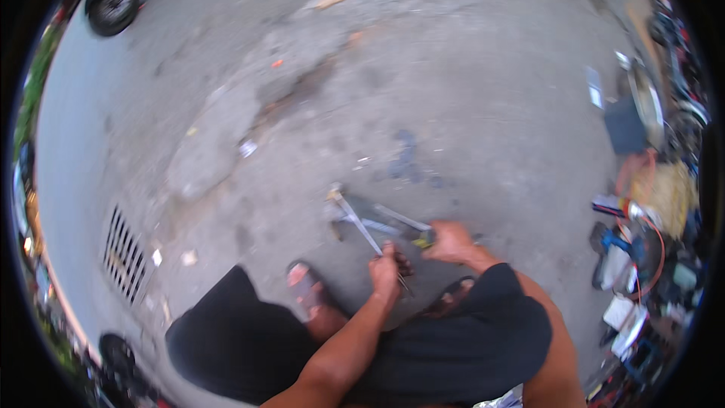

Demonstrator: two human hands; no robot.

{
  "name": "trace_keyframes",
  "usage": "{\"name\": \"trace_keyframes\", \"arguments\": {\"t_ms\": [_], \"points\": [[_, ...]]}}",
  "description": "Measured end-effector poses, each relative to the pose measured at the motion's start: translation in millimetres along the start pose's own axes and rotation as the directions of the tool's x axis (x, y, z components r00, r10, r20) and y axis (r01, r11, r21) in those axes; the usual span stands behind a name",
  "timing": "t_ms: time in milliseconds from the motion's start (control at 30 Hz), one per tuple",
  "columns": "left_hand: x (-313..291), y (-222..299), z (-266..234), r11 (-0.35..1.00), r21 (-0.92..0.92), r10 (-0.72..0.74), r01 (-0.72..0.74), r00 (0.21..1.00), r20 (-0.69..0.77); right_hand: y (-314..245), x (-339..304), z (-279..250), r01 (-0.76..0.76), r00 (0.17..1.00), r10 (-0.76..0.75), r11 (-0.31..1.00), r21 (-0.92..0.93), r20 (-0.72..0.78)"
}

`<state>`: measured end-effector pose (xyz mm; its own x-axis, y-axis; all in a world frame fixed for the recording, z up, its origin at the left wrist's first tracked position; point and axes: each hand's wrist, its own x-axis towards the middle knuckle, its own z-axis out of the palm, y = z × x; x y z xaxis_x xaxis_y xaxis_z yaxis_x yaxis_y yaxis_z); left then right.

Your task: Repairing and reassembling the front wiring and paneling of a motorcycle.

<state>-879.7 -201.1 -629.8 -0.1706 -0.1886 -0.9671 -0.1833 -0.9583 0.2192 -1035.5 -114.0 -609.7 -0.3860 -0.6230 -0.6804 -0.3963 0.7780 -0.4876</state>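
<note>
A person is squatting on a cracked concrete pavement (453, 91), bending over a small metal frame (370, 221) of thin bars that is lying on the ground just ahead of the sandalled feet.

The left hand (387, 270) is closing in a fist round a thin rod-like tool (399, 276), its tip pointing down between the feet; what kind of tool it is can't be told, too blurred. The right hand (450, 242) is gripping the near end of the frame, fingers curled over a small yellow-green part (424, 241) there, so it's pinning the piece while the other hand is working close beside it. Hands are nearly touching.

Risks, as a judgement: w/ both hands this close, the tool could be slipping off the thin bar and catching the right-hand fingers. The frame is resting on rough, uneven ground w/ no clamp, so it could be rocking or sliding under pressure. Toes in an open sandal (303, 281) are sitting right by the work, exposed to a dropped tool.

To the person's right, a heap of tools and orange cable (642, 234) is crowding the edge of the pavement; a drain grate (124, 254) is lying to the left, a vehicle wheel (112, 1) beyond, top left.
</note>
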Motion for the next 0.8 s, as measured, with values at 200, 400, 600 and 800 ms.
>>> {"name": "trace_keyframes", "arguments": {"t_ms": [200,400,600,800], "points": [[4.3,1.0,-16.6,0.991,-0.135,0.030,0.004,0.968,0.248,-35.3,-18.8,9.3,-0.185,0.948,0.091,0.938,0.294,0.306],[-74.9,91.8,8.5,0.974,0.226,-0.064,-0.007,0.951,0.304,-138.2,-105.5,-95.8,-0.399,0.917,0.237,0.501,0.768,0.321],[-281.6,183.8,50.3,0.801,0.595,-0.349,0.073,0.864,0.364,-238.1,-262.2,-113.0,-0.119,0.932,0.343,-0.016,0.993,0.117],[-431.4,220.7,21.2,0.472,0.863,-0.407,-0.180,0.824,0.395,-379.9,-409.5,-87.0,0.294,0.842,0.515,-0.187,0.938,-0.161]]}}
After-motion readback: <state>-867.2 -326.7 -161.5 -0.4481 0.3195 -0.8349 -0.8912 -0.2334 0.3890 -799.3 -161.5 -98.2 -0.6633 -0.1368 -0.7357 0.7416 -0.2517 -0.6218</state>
